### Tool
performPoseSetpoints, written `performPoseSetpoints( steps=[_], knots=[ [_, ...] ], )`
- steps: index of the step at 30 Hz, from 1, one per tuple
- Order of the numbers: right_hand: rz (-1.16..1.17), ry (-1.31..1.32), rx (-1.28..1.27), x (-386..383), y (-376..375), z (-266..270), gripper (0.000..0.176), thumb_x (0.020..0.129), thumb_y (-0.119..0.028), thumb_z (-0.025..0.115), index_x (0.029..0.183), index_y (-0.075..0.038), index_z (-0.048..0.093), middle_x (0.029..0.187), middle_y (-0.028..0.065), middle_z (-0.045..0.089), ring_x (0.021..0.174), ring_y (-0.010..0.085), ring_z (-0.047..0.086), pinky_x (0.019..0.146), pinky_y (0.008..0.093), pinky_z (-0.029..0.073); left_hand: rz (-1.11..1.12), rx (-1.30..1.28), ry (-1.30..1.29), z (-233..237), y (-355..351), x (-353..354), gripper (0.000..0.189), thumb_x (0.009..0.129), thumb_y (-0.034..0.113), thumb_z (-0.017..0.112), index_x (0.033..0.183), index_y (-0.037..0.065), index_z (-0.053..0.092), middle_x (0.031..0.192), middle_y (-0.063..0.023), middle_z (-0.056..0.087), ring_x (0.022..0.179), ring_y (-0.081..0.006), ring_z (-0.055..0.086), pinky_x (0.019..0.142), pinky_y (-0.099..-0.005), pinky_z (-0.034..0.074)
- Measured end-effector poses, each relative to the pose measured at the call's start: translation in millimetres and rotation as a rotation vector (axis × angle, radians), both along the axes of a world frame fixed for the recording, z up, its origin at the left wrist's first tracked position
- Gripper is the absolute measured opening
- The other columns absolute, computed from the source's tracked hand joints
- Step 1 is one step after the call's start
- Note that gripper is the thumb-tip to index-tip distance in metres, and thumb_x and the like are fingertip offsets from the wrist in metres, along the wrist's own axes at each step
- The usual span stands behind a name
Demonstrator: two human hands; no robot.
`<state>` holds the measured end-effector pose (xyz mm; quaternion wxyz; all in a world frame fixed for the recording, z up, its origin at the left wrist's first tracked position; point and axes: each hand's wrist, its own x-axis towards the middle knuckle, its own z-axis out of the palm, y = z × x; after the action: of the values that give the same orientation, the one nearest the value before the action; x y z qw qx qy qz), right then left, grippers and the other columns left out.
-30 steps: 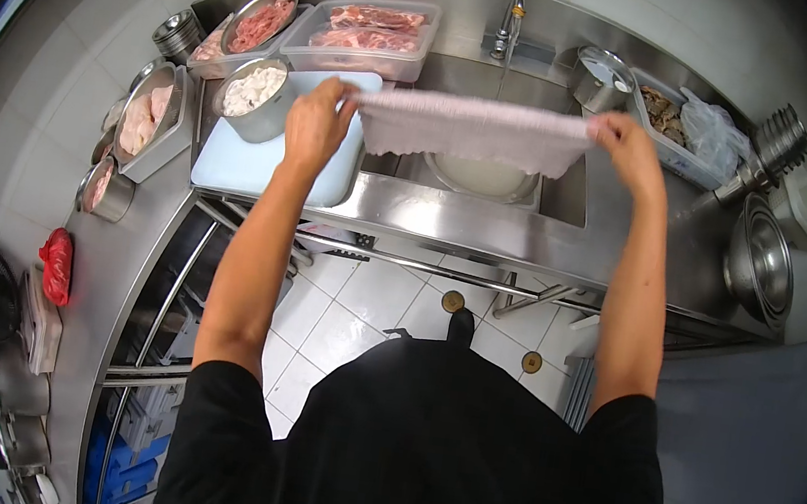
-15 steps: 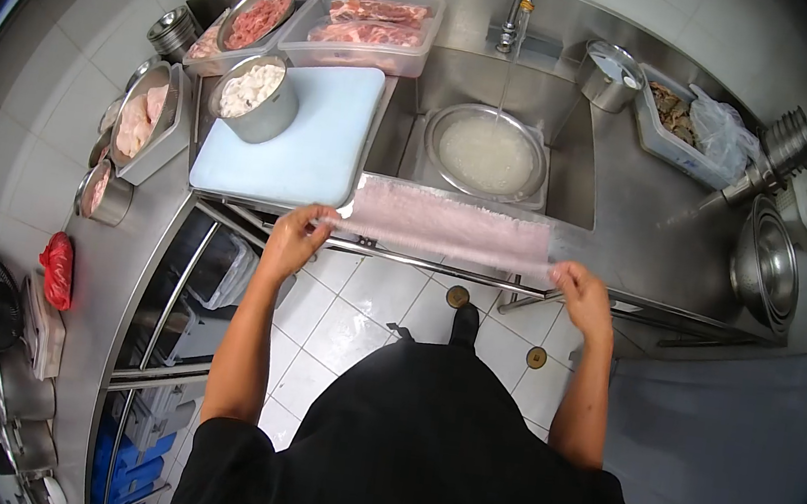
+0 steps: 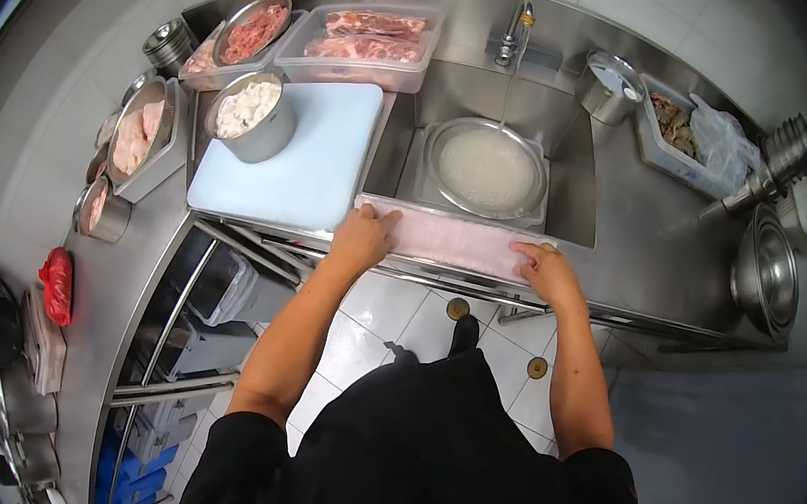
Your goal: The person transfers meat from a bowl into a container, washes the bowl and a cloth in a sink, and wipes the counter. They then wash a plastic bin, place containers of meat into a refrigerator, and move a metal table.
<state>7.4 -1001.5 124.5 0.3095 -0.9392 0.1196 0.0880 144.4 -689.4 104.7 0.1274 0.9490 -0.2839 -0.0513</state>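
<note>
A pale pink cloth lies as a long folded strip along the front rim of the sink. My left hand rests on the cloth's left end, fingers apart and touching it from above. At the right end, my right hand touches the cloth with its fingers stretched toward the middle. Neither hand appears to be gripping; the undersides of the fingers are hidden. Just behind the cloth, a metal bowl of cloudy water sits in the sink, under a thin stream from the faucet.
Left of the sink, a light blue cutting board bears a metal pot of white pieces. A plastic tub of meat stands behind it. On the right are a lidded canister, a food tub and stacked metal bowls.
The cloth, stretched between both hands before, now lies on the sink's front rim. Both hands have moved inward along it, and their fingers have loosened.
</note>
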Motion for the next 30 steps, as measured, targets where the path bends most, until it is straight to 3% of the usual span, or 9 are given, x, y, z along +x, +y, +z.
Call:
performPoseSetpoints(
  steps=[3, 6, 9, 13, 20, 23, 26, 28, 30],
  knots=[
    [0.153, -0.099, -0.031, 7.0, -20.2, -22.4, 0.036, 0.082, -0.017, 0.067, 0.118, -0.017, 0.068, 0.105, 0.0148, 0.067, 0.096, 0.0274, 0.063, 0.086, 0.0348, 0.049, 0.007, 0.02, 0.111, 9.6, -1.6, -0.4, 0.052, 0.083, 0.03, 0.067, 0.132, 0.018, 0.056, 0.119, -0.0199, 0.056, 0.112, -0.0375, 0.053, 0.093, -0.044, 0.048],
    [0.055, 0.357, 0.224, 43.0, -28.3, 31.4, 0.033, 0.083, -0.021, 0.066, 0.116, -0.015, 0.068, 0.093, 0.016, 0.07, 0.087, 0.0312, 0.065, 0.083, 0.0367, 0.05, 0.004, 0.114, 0.213, 31.8, -7.8, 4.7, 0.053, 0.085, 0.034, 0.065, 0.134, 0.018, 0.053, 0.118, -0.0223, 0.059, 0.111, -0.0367, 0.056, 0.092, -0.0443, 0.048],
    [0.123, 0.06, 0.106, 97.8, -66.5, 2.0, 0.036, 0.085, -0.027, 0.064, 0.118, -0.011, 0.066, 0.1, 0.02, 0.069, 0.095, 0.0362, 0.066, 0.088, 0.0414, 0.049, 0.074, 0.196, 0.407, 64.8, -29.7, 19.6, 0.056, 0.088, 0.038, 0.062, 0.137, 0.014, 0.05, 0.112, -0.0237, 0.064, 0.107, -0.0358, 0.061, 0.092, -0.0442, 0.047],
    [0.032, -0.078, 0.057, 184.8, -89.6, -57.6, 0.044, 0.086, -0.029, 0.062, 0.125, -0.007, 0.061, 0.116, 0.0209, 0.064, 0.108, 0.0357, 0.062, 0.092, 0.0424, 0.047, 0.022, -0.171, 0.131, 30.2, -60.2, 44.8, 0.059, 0.086, 0.034, 0.068, 0.136, 0.008, 0.051, 0.111, -0.023, 0.064, 0.102, -0.0375, 0.062, 0.09, -0.0437, 0.048],
    [0.809, 0.462, -0.119, 265.2, -89.2, -203.7, 0.037, 0.082, -0.028, 0.059, 0.109, -0.004, 0.069, 0.104, 0.021, 0.068, 0.093, 0.0337, 0.066, 0.085, 0.0425, 0.05, 0.151, 0.018, 0.469, -32.0, -126.1, 127.6, 0.079, 0.091, 0.047, 0.058, 0.149, 0.004, 0.025, 0.133, -0.0299, 0.049, 0.122, -0.0404, 0.051, 0.102, -0.0434, 0.042],
    [0.621, 0.514, -0.315, 293.6, -142.1, -291.9, 0.033, 0.088, -0.025, 0.051, 0.102, -0.001, 0.067, 0.11, 0.0216, 0.065, 0.098, 0.0351, 0.063, 0.086, 0.0457, 0.048, 0.265, 0.157, 0.654, -64.3, -145.1, 160.3, 0.096, 0.089, 0.053, 0.057, 0.152, 0.004, 0.005, 0.139, -0.0309, 0.043, 0.125, -0.0403, 0.049, 0.105, -0.0428, 0.039],
    [-0.06, 0.127, -0.09, 309.1, -150.5, -275.7, 0.026, 0.084, -0.009, 0.052, 0.098, 0.005, 0.067, 0.11, 0.0279, 0.064, 0.103, 0.0404, 0.062, 0.093, 0.0468, 0.046, 0.445, 0.148, 0.835, -84.5, -157.4, 180.7, 0.098, 0.088, 0.043, 0.063, 0.15, -0.001, 0.001, 0.135, -0.0297, 0.049, 0.122, -0.0366, 0.054, 0.098, -0.0407, 0.047],
    [-0.033, -0.147, -0.231, 330.3, -130.2, -311.2, 0.033, 0.085, -0.014, 0.051, 0.108, 0.008, 0.063, 0.113, 0.0286, 0.062, 0.108, 0.0414, 0.06, 0.096, 0.0464, 0.045, 0.618, -0.152, 1.11, -91.0, -161.6, 185.1, 0.093, 0.086, 0.031, 0.067, 0.148, -0.004, 0.007, 0.127, -0.0274, 0.054, 0.118, -0.0349, 0.056, 0.088, -0.0384, 0.052],
    [0.093, 0.175, -0.227, 351.1, -91.8, -310.4, 0.043, 0.089, -0.018, 0.049, 0.125, 0.004, 0.052, 0.132, 0.0258, 0.05, 0.125, 0.0385, 0.046, 0.106, 0.0455, 0.036, 0.76, -0.398, 1.212, -109.8, -168.5, 186.6, 0.089, 0.083, 0.02, 0.069, 0.146, -0.005, 0.011, 0.119, -0.0245, 0.058, 0.115, -0.0335, 0.058, 0.078, -0.0356, 0.056]
  ],
)
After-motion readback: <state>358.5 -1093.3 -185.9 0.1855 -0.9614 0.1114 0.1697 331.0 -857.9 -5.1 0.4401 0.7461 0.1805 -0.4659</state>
